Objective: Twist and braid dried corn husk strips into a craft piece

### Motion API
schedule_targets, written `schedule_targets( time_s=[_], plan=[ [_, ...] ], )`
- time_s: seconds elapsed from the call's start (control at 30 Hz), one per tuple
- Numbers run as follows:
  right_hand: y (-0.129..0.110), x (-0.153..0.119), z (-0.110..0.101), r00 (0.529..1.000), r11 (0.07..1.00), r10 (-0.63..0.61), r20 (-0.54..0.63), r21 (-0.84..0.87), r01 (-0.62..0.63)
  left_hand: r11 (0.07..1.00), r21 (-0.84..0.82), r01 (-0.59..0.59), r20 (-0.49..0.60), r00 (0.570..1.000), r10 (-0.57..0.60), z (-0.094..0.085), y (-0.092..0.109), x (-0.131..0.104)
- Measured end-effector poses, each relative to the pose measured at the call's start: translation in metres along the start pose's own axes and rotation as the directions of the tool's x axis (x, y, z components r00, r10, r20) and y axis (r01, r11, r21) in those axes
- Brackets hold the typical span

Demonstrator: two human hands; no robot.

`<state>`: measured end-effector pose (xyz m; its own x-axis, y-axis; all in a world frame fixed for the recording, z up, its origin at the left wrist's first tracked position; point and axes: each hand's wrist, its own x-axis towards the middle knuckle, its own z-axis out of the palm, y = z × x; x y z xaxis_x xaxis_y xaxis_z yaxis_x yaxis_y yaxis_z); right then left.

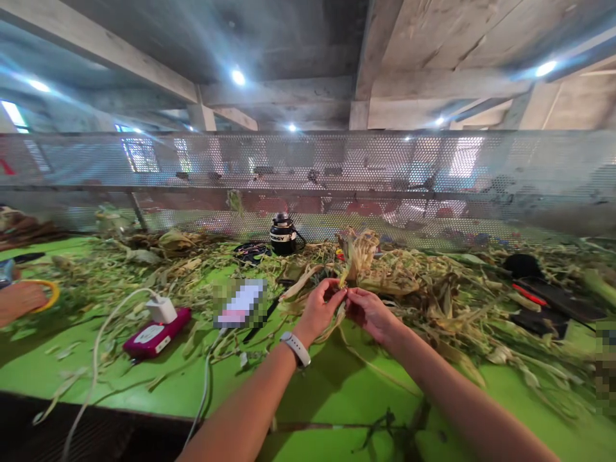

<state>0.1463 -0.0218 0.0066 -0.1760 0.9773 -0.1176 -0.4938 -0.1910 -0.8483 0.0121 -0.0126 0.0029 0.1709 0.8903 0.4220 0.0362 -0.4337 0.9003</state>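
Observation:
My left hand [318, 309], with a white band on its wrist, pinches the narrow lower end of a dried corn husk [360, 254]. The husk's papery, pale tan leaves fan upward above the fingers. My right hand [371, 312] meets the left at the same spot, thumb and finger pressed together on the husk's base. A long pale strip [368, 362] trails from beneath the hands across the green table [327, 385]. The fingertips hide exactly where the grip lies.
Dry husk scraps [423, 282] cover much of the table. Left of my hands lie a phone [241, 304] on a cable and a magenta power box [158, 333] with a white charger. A black jug [283, 236] stands before a perforated metal screen [308, 160]. Another person's hand [22, 301] reaches in at left.

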Motion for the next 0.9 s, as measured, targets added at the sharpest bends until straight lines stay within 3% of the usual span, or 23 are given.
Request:
schedule_targets(
  time_s=[0.27,0.53,0.9],
  plan=[
    [0.002,-0.002,0.002,0.999,0.999,-0.034,-0.026,-0.037,0.033,0.982,-0.115,0.148,0.031,0.989,-0.145,-0.001,0.001,0.002],
    [0.003,-0.001,0.001,0.998,0.992,-0.055,-0.002,-0.113,0.055,0.973,-0.179,0.146,0.052,0.989,-0.139,-0.001,-0.005,0.004],
    [0.002,-0.005,0.006,1.0,0.995,-0.013,-0.023,-0.096,0.011,0.815,-0.46,0.352,0.12,0.934,-0.335,-0.001,0.007,-0.001]
  ],
)
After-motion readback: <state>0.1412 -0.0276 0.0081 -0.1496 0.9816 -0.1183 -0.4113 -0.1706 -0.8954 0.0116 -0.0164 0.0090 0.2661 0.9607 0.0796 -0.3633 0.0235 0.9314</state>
